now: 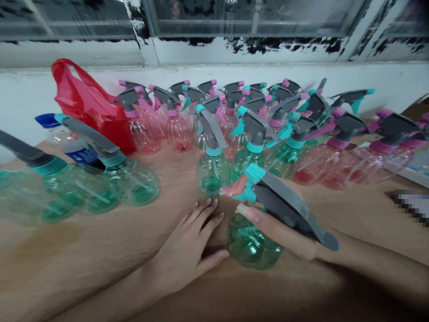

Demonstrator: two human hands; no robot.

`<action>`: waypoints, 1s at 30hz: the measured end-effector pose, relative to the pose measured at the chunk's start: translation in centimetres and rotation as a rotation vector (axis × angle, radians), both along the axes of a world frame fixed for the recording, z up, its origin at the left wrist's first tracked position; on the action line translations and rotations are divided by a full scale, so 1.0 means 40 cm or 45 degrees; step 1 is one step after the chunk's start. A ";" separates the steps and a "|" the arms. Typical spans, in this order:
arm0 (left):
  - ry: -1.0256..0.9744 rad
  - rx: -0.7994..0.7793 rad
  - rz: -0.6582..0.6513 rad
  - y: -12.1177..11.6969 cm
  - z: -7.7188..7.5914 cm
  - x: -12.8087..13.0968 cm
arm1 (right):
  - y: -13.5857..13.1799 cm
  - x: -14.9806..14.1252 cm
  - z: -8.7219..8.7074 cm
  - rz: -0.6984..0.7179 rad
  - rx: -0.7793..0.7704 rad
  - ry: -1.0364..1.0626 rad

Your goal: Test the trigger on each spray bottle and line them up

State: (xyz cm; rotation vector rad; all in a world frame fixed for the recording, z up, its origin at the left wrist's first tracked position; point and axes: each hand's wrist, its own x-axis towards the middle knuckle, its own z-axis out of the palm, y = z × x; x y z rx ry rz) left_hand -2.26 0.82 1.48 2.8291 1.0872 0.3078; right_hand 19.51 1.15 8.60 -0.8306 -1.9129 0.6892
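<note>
My right hand (pixel 281 230) is wrapped round the neck of a green spray bottle (pixel 253 246) with a grey and teal trigger head. The bottle is slightly tilted, its nozzle pointing away to the left; part of the neck is hidden by my fingers. Flat on the wooden table (pixel 110 264), my left hand (pixel 191 246) lies with fingers stretched out and nothing in it, just left of that bottle. Beyond my left fingertips stands another green spray bottle (pixel 213 174) with a teal collar.
Pink spray bottles (pixel 179 134) and green ones crowd the back and right. More green spray bottles (pixel 134 183) stand at left, before a blue-capped bottle (pixel 55 134) and a red plastic bag (pixel 87 98). A pixelated object (pixel 414 205) lies at far right.
</note>
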 end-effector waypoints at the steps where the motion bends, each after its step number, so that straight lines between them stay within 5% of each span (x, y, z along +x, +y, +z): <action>1: -0.005 -0.016 0.003 0.000 -0.001 -0.001 | -0.001 0.003 0.001 -0.002 -0.015 -0.012; 30: 0.002 -0.020 0.002 0.000 0.012 0.003 | 0.004 -0.002 0.000 0.097 -0.077 0.090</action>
